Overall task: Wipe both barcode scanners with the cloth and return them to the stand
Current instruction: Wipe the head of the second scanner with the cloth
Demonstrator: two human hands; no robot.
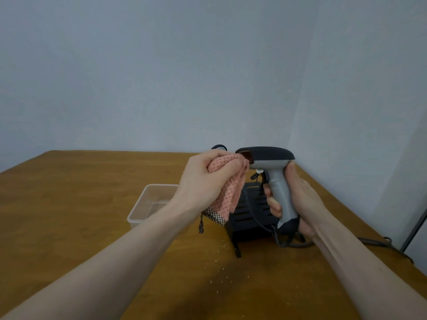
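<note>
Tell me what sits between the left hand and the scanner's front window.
Head view: only the bunched pink cloth, gripped by the left hand, pressed against the scanner.

The light is soft, even and rather dim, with a cool grey-blue cast on the wall (208, 65). The wooden table (69, 204) shows no glare; a broad, diffuse shadow darkens its near edge between the forearms. Wide-angle distortion bows the table edges and stretches the arms toward the lower corners. Detail is slightly soft overall, with mild smearing on fine textures.
</note>
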